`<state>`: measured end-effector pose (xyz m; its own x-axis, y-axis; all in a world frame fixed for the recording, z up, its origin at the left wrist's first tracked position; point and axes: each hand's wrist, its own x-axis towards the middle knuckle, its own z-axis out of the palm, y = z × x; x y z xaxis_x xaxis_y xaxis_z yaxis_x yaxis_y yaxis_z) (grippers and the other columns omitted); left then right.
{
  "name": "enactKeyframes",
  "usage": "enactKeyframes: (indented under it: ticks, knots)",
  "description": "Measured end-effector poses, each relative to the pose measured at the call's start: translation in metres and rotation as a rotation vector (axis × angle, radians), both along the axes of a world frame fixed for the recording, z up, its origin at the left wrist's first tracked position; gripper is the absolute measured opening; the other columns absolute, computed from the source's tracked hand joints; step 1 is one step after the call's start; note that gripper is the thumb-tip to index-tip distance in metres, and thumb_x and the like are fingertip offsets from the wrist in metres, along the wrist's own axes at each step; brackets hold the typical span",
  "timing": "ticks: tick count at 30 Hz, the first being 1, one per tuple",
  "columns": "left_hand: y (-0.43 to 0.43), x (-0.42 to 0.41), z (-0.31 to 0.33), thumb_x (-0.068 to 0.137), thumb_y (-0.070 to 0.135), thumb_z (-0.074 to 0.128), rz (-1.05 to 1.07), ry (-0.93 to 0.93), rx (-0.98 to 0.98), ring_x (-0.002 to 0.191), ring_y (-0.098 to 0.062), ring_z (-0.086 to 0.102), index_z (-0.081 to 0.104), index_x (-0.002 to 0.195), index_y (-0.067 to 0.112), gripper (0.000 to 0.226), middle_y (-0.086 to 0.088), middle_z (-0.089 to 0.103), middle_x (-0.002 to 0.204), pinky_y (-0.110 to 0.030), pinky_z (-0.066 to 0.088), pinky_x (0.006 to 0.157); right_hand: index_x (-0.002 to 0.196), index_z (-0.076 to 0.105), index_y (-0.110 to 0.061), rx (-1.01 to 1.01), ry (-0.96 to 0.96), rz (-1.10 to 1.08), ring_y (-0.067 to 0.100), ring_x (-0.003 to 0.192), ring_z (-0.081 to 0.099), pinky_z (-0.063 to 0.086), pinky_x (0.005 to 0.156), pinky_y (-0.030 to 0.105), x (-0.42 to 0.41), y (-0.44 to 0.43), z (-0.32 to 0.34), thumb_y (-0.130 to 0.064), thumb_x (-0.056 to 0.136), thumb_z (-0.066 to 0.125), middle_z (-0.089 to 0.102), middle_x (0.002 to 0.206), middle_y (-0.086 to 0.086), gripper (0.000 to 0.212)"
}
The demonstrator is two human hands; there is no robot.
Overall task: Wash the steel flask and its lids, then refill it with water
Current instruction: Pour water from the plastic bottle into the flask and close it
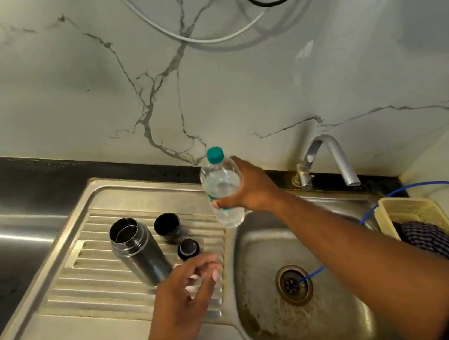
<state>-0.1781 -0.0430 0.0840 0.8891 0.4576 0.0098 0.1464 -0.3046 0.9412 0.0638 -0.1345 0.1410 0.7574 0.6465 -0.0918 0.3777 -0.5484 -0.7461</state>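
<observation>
Two hands near an open flask, one holding a water bottle

The right hand [248,189] is wrapped round a clear water bottle [222,187] with its green cap [214,154] on, up above where the ribbed draining board [92,301] meets the sink bowl [266,321]. The left hand [183,298] holds nothing. Its fingers are loose and spread, just beside the bottom of the steel flask [138,249]. The flask stands on the ribs with its mouth open, and the big lid [167,227] and the small lid [188,249] are close by. I think the left hand could bump the flask and tip it, because the flask is tall and the ribs are not flat. A knocked small lid could roll into the sink bowl. The flask's mouth is narrow, so water poured too fast could splash out.
</observation>
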Motion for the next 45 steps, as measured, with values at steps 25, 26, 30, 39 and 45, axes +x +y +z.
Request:
enactKeyframes:
  ticks: [25, 26, 30, 39, 45]
  knots:
    - [0.084, -0.055, -0.056, 0.075, 0.033, 0.084, 0.435, 0.144, 0.070, 0.072, -0.015, 0.062, 0.059, 0.103, 0.029, 0.037, 0.006, 0.058, 0.078, -0.022, 0.054, 0.065, 0.145, 0.039, -0.024, 0.081, 0.118, 0.048, 0.022, 0.133, 0.050, 0.046, 0.108, 0.039, 0.028, 0.184, -0.053, -0.041, 0.069, 0.094, 0.049, 0.150, 0.000, 0.095]
    - [0.088, -0.052, -0.053, 0.072, 0.037, 0.083, 0.444, 0.129, 0.064, 0.075, -0.016, 0.062, 0.056, 0.110, 0.028, 0.047, 0.004, 0.057, 0.082, -0.024, 0.055, 0.066, 0.146, 0.038, -0.024, 0.087, 0.126, 0.046, 0.022, 0.133, 0.050, 0.046, 0.109, 0.040, 0.027, 0.183, -0.054, -0.040, 0.068, 0.094, 0.049, 0.150, 0.001, 0.098]
    - [0.099, -0.042, -0.043, 0.065, 0.043, 0.083, 0.439, 0.101, 0.077, 0.094, -0.021, 0.059, 0.044, 0.135, 0.026, 0.082, -0.003, 0.054, 0.109, -0.031, 0.056, 0.073, 0.151, 0.035, -0.021, 0.113, 0.183, 0.038, 0.015, 0.122, 0.053, 0.047, 0.106, 0.034, 0.023, 0.170, -0.055, -0.034, 0.066, 0.096, 0.053, 0.145, 0.001, 0.106]
    - [0.105, -0.016, -0.028, 0.055, 0.049, 0.086, 0.350, 0.060, 0.055, 0.127, -0.012, 0.045, 0.027, 0.150, 0.028, 0.114, 0.000, 0.039, 0.153, -0.037, 0.045, 0.099, 0.141, 0.046, -0.025, 0.062, 0.251, -0.148, 0.014, 0.109, 0.059, 0.052, 0.092, 0.031, -0.010, 0.104, -0.084, -0.052, 0.072, 0.089, 0.059, 0.123, -0.003, 0.086]
    - [0.100, -0.004, -0.015, 0.055, 0.041, 0.087, 0.302, -0.015, -0.008, 0.129, -0.006, 0.046, 0.026, 0.141, 0.041, 0.105, 0.014, 0.045, 0.141, -0.021, 0.038, 0.102, 0.127, 0.053, -0.030, -0.147, 0.201, -0.005, 0.011, 0.114, 0.054, 0.052, 0.093, 0.033, -0.059, 0.070, -0.129, -0.067, 0.066, 0.085, 0.054, 0.127, -0.006, 0.078]
